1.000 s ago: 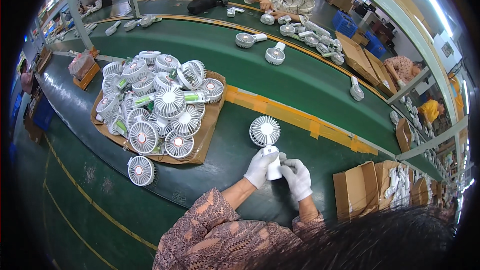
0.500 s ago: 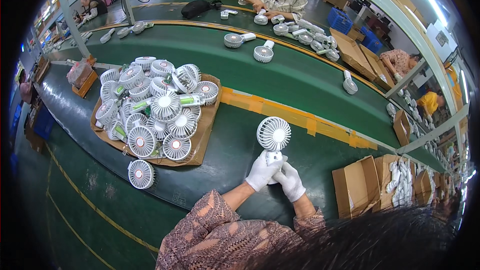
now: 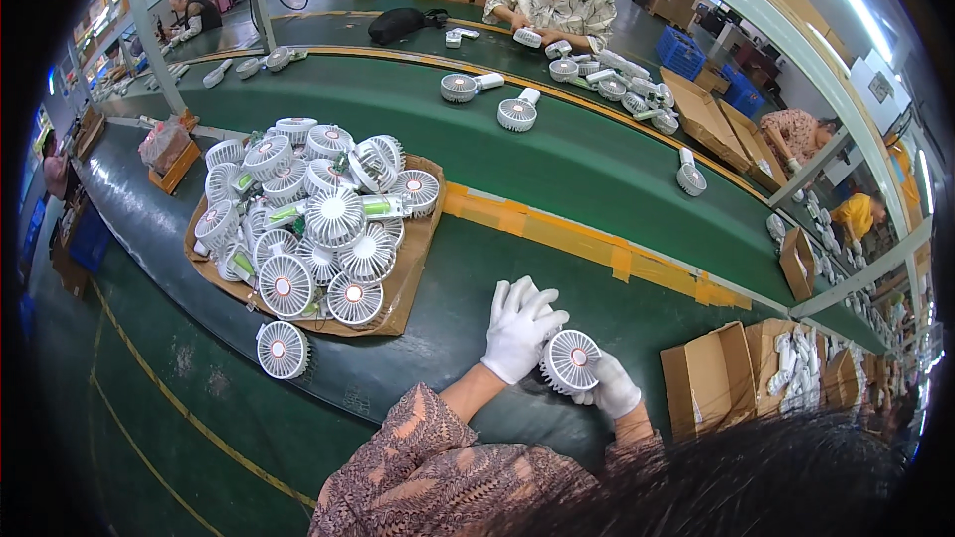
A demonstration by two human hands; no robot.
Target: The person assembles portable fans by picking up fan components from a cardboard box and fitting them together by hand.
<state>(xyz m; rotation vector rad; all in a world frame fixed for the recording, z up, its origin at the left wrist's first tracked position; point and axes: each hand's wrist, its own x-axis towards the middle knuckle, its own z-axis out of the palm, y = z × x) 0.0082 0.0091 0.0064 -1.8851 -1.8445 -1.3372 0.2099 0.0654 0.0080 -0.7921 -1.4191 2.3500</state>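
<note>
A white handheld fan [image 3: 571, 362] is in my gloved right hand [image 3: 614, 387], whose fingers close round its right side. Its round grille with a reddish centre faces up; its handle is hidden from sight. My gloved left hand [image 3: 519, 330] is just left of the fan with fingers stretched out, holding nothing. Its fingertips lie close to the fan's rim; whether they touch it I cannot tell. Left of my hands, a flat cardboard tray [image 3: 406, 303] carries a heap of similar fans, some with green parts exposed. One more fan [image 3: 283, 349] lies beside the tray at the bench edge.
Beyond my bench [image 3: 477, 268] runs a green conveyor belt [image 3: 378, 109] with several fans on it. Orange tape [image 3: 557, 234] lines the border between them. Open cardboard boxes [image 3: 708, 373] stand at right, one holding white parts. A co-worker [image 3: 552, 0] handles fans across the belt.
The fan has come down from upright between both hands and turned, its reddish centre now showing. My left hand has let go and opened. Fans on the belt have shifted slightly.
</note>
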